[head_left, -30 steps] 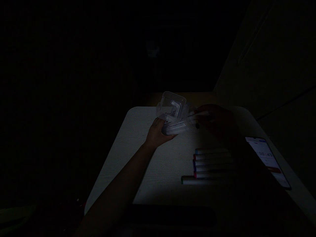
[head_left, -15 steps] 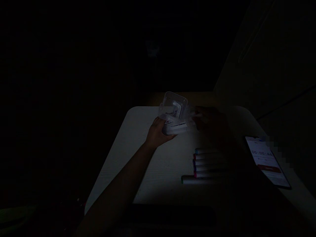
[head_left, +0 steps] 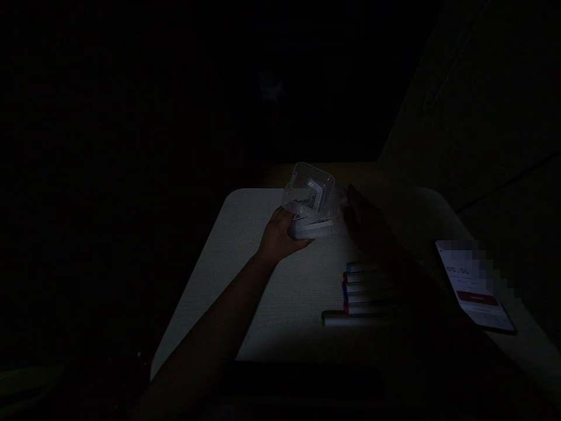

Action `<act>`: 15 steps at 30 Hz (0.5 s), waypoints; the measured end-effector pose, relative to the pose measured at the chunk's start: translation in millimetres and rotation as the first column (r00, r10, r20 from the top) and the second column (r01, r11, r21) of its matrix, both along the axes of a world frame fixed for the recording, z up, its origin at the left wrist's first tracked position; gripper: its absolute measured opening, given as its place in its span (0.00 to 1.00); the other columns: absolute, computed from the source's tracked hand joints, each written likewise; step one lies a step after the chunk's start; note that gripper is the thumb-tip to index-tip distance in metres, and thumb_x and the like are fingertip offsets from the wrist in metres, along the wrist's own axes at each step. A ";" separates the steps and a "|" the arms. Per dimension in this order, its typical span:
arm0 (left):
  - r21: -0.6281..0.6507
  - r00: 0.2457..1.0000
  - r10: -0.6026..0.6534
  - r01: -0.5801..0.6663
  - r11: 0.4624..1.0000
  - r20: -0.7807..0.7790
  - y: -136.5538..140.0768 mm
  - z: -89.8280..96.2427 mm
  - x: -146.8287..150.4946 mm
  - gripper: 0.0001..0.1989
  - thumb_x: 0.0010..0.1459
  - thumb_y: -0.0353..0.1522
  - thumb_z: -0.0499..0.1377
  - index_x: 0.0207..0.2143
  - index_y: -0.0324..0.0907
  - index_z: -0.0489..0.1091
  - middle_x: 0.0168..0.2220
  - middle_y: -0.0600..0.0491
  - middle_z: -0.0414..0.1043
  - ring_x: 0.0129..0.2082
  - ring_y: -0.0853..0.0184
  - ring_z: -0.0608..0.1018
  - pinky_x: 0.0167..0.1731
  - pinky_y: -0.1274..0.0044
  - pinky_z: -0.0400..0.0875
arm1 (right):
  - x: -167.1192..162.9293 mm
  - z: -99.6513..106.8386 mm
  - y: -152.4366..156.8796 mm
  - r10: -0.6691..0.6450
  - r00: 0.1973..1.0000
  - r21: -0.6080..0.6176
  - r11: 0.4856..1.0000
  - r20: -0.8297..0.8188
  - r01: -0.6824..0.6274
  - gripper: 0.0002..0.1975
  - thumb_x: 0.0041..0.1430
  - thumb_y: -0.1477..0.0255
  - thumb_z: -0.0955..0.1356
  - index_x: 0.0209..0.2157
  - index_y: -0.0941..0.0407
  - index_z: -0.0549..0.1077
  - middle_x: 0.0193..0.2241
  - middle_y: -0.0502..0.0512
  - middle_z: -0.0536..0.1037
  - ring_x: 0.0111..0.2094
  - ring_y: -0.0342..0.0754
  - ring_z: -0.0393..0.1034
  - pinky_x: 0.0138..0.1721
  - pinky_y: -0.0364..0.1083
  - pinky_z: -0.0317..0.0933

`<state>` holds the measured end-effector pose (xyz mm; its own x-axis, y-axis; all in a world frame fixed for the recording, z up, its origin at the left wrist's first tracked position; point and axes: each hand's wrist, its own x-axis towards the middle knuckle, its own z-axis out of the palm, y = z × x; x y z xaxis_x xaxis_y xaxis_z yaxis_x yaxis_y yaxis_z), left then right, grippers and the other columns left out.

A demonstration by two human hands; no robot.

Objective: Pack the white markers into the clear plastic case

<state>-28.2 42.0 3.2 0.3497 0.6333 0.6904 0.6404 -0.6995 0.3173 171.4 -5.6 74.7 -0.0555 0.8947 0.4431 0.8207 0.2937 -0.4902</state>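
A clear plastic case [head_left: 312,229] with its see-through lid [head_left: 309,190] raised is above the far part of the table. My left hand [head_left: 278,237] is closed around the left side of the case, thumb along the near edge. My right hand [head_left: 363,219] is in deep shadow at the case's right side, fingers drawn together by its edge; what they hold is too dark to make out. Several white markers [head_left: 363,288] with coloured ends lie side by side nearer to me, partly hidden in the shadow of my right arm. One green-ended marker [head_left: 335,319] sticks out further left.
The room is very dark. A lit phone [head_left: 477,298] showing a timer lies on the right side of the white table [head_left: 210,280]. A wall [head_left: 482,128] rises on the right, with a dark cable [head_left: 508,182] running across it.
My right hand has moved slightly left, closer against the case. The pale thing seen at its fingertips before is now hard to make out. My left hand and the case have stayed put.
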 end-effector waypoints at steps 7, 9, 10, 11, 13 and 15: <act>-0.003 1.000 0.007 -0.007 1.000 0.014 -0.4 -0.6 -0.6 0.33 0.38 0.41 0.69 0.48 0.42 0.63 0.46 0.47 0.71 0.48 0.56 0.73 0.48 0.65 0.70 | 0.4 1.8 -0.4 0.012 1.000 -0.012 1.000 -0.015 -0.012 0.26 0.61 0.69 0.54 0.59 0.62 0.59 0.55 0.66 0.65 0.57 0.51 0.61 0.58 0.51 0.57; -0.002 1.000 -0.005 0.005 1.000 0.015 -0.1 -1.1 -1.0 0.34 0.38 0.40 0.69 0.49 0.42 0.63 0.47 0.46 0.70 0.49 0.56 0.73 0.48 0.65 0.70 | 0.7 2.8 -1.3 0.019 1.000 -0.015 1.000 -0.017 -0.019 0.25 0.62 0.69 0.54 0.58 0.62 0.61 0.54 0.65 0.67 0.55 0.50 0.64 0.56 0.49 0.59; -0.001 1.000 -0.011 0.011 1.000 0.016 0.0 -1.4 -1.2 0.35 0.39 0.40 0.69 0.50 0.42 0.62 0.48 0.46 0.70 0.50 0.56 0.73 0.49 0.64 0.70 | 0.8 3.2 -1.5 0.020 1.000 -0.017 1.000 -0.017 -0.020 0.24 0.62 0.69 0.54 0.57 0.62 0.61 0.53 0.66 0.67 0.54 0.50 0.64 0.55 0.49 0.60; 0.000 1.000 -0.016 0.016 1.000 0.014 0.1 -1.7 -1.3 0.36 0.39 0.40 0.69 0.50 0.42 0.62 0.49 0.45 0.69 0.50 0.56 0.72 0.49 0.64 0.70 | 1.2 3.5 -1.6 0.019 1.000 -0.019 1.000 -0.016 -0.020 0.24 0.62 0.69 0.55 0.57 0.62 0.62 0.53 0.66 0.67 0.54 0.49 0.64 0.54 0.48 0.61; -0.001 1.000 -0.012 0.012 1.000 0.013 0.2 -2.2 -1.5 0.36 0.39 0.40 0.69 0.51 0.42 0.61 0.50 0.46 0.69 0.51 0.56 0.72 0.49 0.64 0.70 | 3.5 4.8 -1.0 0.017 1.000 -0.024 1.000 -0.012 -0.017 0.23 0.61 0.69 0.56 0.56 0.61 0.63 0.52 0.65 0.68 0.53 0.49 0.65 0.53 0.48 0.62; -0.008 1.000 0.008 -0.007 1.000 0.016 0.0 -2.4 -1.7 0.35 0.39 0.40 0.69 0.50 0.42 0.62 0.48 0.46 0.70 0.50 0.56 0.73 0.48 0.65 0.70 | 8.8 8.7 0.1 0.016 1.000 -0.026 1.000 -0.005 -0.016 0.23 0.62 0.68 0.56 0.56 0.60 0.63 0.50 0.65 0.69 0.52 0.50 0.66 0.51 0.48 0.63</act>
